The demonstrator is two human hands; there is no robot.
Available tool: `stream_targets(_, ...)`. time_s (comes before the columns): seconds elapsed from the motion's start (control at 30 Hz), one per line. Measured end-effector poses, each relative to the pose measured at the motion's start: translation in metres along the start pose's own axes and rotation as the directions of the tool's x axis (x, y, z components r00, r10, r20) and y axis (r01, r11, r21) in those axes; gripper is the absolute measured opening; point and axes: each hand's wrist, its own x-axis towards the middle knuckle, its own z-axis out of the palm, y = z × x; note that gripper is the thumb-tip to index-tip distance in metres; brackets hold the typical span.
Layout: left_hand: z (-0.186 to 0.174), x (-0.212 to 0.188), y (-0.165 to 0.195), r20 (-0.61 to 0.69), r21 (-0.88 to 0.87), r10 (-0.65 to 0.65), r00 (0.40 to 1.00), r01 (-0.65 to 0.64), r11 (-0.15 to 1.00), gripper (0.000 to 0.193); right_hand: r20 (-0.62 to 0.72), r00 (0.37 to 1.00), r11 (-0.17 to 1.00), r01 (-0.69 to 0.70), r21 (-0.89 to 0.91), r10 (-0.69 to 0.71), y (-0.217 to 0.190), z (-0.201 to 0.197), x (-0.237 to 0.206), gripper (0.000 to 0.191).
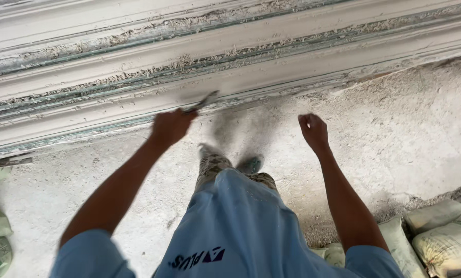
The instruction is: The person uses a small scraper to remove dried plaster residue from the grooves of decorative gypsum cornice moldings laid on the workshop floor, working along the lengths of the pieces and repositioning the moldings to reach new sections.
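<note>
I see left hand (171, 126) clenched on scraper (202, 102), blade aimed upper right onto plaster moulding (230, 62); right hand (313, 131) loosely fisted, empty, farther off.

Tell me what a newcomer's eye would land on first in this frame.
Long white plaster mouldings fill the top, running side by side with rough crumbs along their edges. Before them the left hand holds a thin tool at the nearest edge, while the right hand hangs closed and empty. Sacks lie bottom right.

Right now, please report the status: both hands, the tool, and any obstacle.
Left hand shut on thin tool, tip at long white moulding. Right hand curled, empty, apart from moulding. Sacks at right, behind; nothing between hands and moulding.
</note>
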Motion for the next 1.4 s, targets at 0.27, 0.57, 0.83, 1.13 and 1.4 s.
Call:
stream_targets(0.27, 0.021, 0.013, 0.035, -0.09, -0.125, 0.04, 0.995, -0.051, 0.991, 0.029, -0.13, 0.976, 0.958, 0.2, 0.206, -0.176, 0.032, -0.02, 0.009, 0.021)
stream_targets(0.57, 0.017, -0.068, -0.047, 0.004, -0.021, -0.127, 0.992, 0.127, 0.992, 0.032, -0.142, 0.96, 0.97, 0.232, -0.078, -0.241, 0.011, -0.001, 0.036, 0.059)
stream_targets(0.83, 0.046, -0.053, -0.021, -0.22, -0.052, -0.052, 0.974, 0.041, 0.998, 0.027, -0.093, 0.988, 0.989, 0.111, -0.094, -0.12, -0.051, 0.029, 0.067, 0.09)
stream_targets(1.13, 0.032, 0.048, 0.084, -0.043, -0.214, 0.016, 0.999, -0.025, 0.976, 0.034, 0.044, 0.999, 0.999, -0.008, -0.045, 0.01, -0.056, 0.007, 0.067, 0.084)
stream_targets(1.4, 0.014, 0.02, 0.047, -0.04, -0.178, 0.039, 0.998, -0.046, 0.983, 0.04, 0.065, 0.996, 0.997, 0.06, -0.041, -0.057, -0.043, -0.017, 0.063, 0.072)
